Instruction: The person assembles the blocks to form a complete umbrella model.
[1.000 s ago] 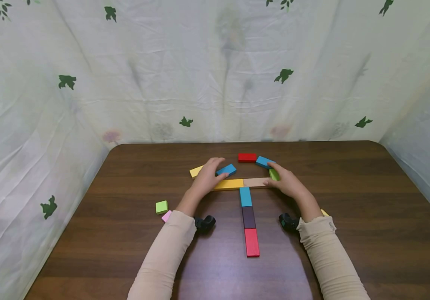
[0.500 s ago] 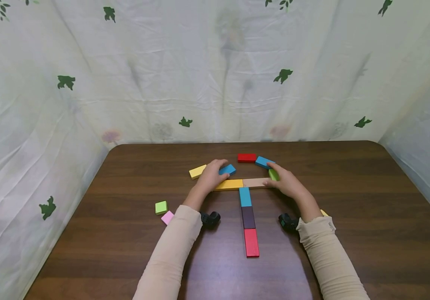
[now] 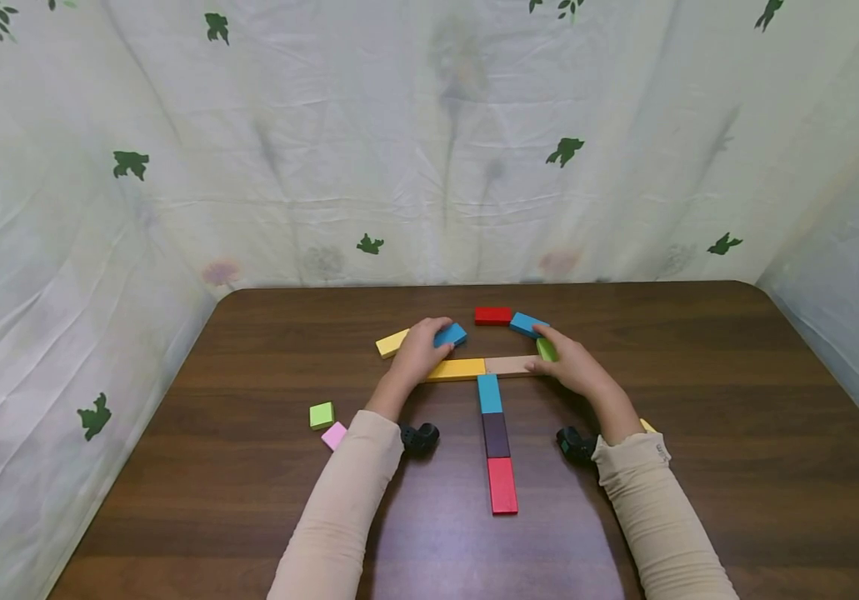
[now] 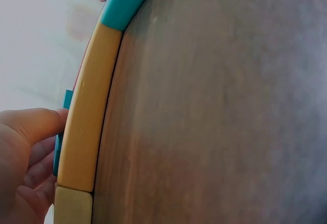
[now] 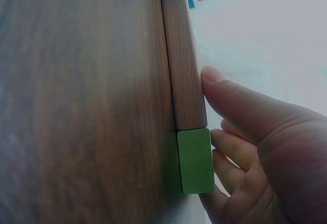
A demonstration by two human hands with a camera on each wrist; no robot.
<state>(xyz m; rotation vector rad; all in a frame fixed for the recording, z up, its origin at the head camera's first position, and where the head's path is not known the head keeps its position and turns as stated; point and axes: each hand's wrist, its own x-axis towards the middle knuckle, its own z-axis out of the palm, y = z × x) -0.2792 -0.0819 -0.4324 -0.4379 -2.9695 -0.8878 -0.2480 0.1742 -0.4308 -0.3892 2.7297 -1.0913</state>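
Nr far edge of brown wood-grain tbl (image 3: 249, 500), small gap btwn L blue rectangular wooden block (image 3: 450, 335) & red rectangular wooden block (image 3: 493, 316). L hand (image 3: 417, 354), part-curled, pinches the blue. R hand (image 3: 570, 360) half-spread beside green rectangular wooden block (image 3: 546, 349); grip: can't tell.

Soft light reaches your left hand (image 3: 416, 354) and right hand (image 3: 570, 362); pale glare coats the tabletop (image 3: 436, 550) between your sleeves (image 3: 335, 517), shadows falling inward; beyond each hand, wrist views wash the curtain (image 5: 281, 40) white; the tabletop blurs; the left view bows the yellow block (image 4: 88, 106).
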